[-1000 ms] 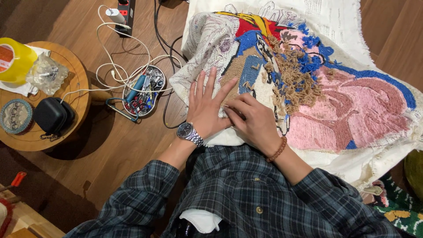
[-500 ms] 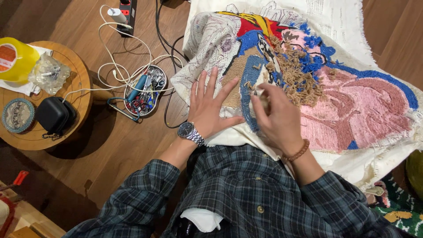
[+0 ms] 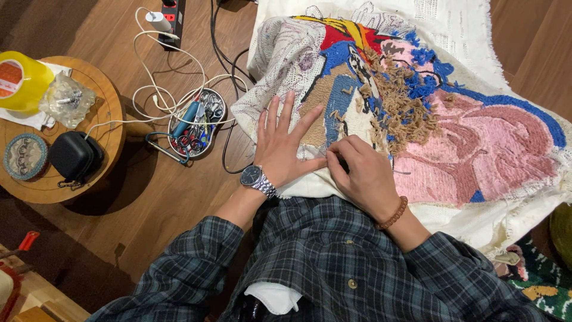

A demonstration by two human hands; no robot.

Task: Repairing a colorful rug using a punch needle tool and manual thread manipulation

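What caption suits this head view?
Left hand flat on a colourful tufted cloth while the right hand pinches at its yarn.

Rough tufted-yarn rug [image 3: 453, 143] on white woven cloth; smooth matt wooden floor [image 3: 149, 209].

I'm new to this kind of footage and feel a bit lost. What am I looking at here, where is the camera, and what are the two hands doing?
There is no machine here: a person wears one camera on the head, so the view looks down over their plaid shirt at their own hands. The left hand, with a wristwatch, lies flat with fingers spread on a colourful tufted rug spread over a wooden floor. The right hand, wearing a bead bracelet, is curled beside it, fingertips pinching at the fabric; whether it holds anything is too small to tell. To the left sit a dish of scissors, white cables and a round side table with a black case.
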